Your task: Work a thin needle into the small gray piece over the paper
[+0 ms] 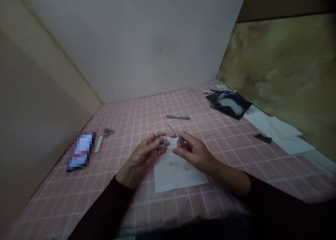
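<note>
My left hand (pixel 149 150), palm turned up, pinches a small grey ring (pixel 163 142) between thumb and fingers, its hole facing me. A band circles one finger of this hand. To its right, my right hand (pixel 193 149) is closed around a slim rod-shaped metal tool (pixel 173 131), whose far end points up and left. The tool and the ring are apart. Beneath both hands lies a white paper sheet (pixel 181 175) with grey smudges or dust on it.
A grey pen-like stick (pixel 177 117) lies beyond the hands on the pink checked cloth (pixel 131 117). At left are a pale flat strip (pixel 99 143), small metal pieces (pixel 108 131) and a pixelated object (pixel 81 151). Black sheets (pixel 231 105) and white papers (pixel 278 133) lie right. Walls enclose the table.
</note>
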{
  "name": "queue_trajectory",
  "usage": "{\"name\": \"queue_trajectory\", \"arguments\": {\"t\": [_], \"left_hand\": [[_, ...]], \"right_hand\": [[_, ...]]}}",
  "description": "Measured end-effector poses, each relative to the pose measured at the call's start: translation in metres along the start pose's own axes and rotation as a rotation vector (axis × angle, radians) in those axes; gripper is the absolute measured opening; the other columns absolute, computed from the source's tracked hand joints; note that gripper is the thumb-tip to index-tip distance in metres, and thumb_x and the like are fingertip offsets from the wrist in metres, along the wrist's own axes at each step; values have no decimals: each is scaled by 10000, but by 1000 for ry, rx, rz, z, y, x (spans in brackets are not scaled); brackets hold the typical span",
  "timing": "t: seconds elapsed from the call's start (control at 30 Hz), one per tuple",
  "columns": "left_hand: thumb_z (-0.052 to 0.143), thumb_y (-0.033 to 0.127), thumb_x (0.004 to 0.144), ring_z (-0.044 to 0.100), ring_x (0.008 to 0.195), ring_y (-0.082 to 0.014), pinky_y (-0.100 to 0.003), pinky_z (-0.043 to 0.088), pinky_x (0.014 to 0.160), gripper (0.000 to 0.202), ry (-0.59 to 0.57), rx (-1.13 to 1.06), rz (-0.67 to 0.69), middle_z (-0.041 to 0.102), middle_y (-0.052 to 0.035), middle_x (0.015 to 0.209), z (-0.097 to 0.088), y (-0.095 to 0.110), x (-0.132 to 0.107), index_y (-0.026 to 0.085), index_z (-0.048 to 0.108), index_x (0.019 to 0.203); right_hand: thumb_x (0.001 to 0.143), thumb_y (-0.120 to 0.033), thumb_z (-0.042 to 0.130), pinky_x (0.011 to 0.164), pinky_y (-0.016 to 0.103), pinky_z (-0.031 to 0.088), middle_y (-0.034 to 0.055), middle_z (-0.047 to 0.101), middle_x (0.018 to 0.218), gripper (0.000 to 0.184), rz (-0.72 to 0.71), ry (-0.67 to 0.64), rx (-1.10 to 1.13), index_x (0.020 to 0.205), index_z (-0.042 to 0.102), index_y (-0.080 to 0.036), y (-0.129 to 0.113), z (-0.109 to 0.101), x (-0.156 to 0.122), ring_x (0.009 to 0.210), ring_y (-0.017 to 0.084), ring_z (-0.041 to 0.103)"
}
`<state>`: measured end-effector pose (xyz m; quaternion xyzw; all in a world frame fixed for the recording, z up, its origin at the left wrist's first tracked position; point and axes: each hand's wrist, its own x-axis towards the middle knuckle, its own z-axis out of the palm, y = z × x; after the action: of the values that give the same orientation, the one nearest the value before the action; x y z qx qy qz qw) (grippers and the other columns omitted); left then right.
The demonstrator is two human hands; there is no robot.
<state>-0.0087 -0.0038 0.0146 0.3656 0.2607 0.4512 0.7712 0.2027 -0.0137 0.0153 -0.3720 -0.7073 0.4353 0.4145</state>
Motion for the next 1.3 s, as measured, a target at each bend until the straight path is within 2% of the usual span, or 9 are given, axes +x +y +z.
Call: {"name": "queue_trajectory", "arguments": {"t": [0.07,0.17,0.37,0.5,0.7,0.93,1.1,1.2,1.3], "left_hand": [[711,172,847,675,931,-145,-238,529,843,341,-22,10,-21,701,-84,1013,4,-5,0,131,639,1179],[720,175,839,680,899,-145,-241,525,833,345,-50,-10,-35,705,-73,968,8,-15,2,138,643,1173],[691,181,869,681,932,-151,-256,511,878,225,-49,-20,-49,701,-76,1005,10,-25,5,143,651,1087],[708,205,860,683,881,-140,-237,519,835,213,-50,-26,-50,705,-78,972,10,-26,6,128,659,1052],[690,220,872,689,878,-151,-237,529,802,206,-7,-27,-51,714,-81,958,10,-28,6,130,680,1057],[683,351,881,687,846,-156,-257,533,800,284,91,-5,-74,735,-100,940,16,-23,2,116,714,1036],[687,364,877,673,855,-140,-232,528,795,257,139,64,76,719,-76,959,15,-17,-1,134,720,987],[716,426,838,667,891,-163,-268,534,840,305,107,59,156,698,-62,949,16,-13,-3,149,718,966],[702,451,841,661,937,-186,-292,534,862,326,55,49,170,681,-64,988,17,-10,-4,159,713,984]], "right_hand": [[862,-298,689,569,244,355,-72,445,699,406,-28,-5,-25,1233,565,-190,1,2,-1,575,96,412],[858,-274,689,544,239,331,-94,367,630,391,-69,9,-63,1215,570,-165,1,4,-1,549,97,387],[863,-193,640,529,229,311,-96,363,614,129,-137,19,-96,984,594,-185,3,5,0,527,83,366],[851,-201,655,518,225,307,-97,376,606,106,-137,19,-111,911,569,-188,3,5,0,518,79,369],[838,-209,672,520,223,317,-97,394,606,134,-133,41,-138,914,564,-188,3,5,0,515,77,387],[864,-238,669,536,227,340,-100,398,602,198,-122,69,-158,1040,600,-183,6,3,-1,518,81,403],[862,-229,668,547,229,355,-96,406,610,189,-116,106,-140,1027,600,-169,6,0,0,523,80,408],[857,-225,670,551,230,361,-84,445,638,178,-113,115,-137,1012,603,-169,5,0,1,534,81,419],[856,-231,670,548,229,365,-70,495,677,175,-113,124,-132,1007,606,-172,4,0,1,538,79,421]]}}
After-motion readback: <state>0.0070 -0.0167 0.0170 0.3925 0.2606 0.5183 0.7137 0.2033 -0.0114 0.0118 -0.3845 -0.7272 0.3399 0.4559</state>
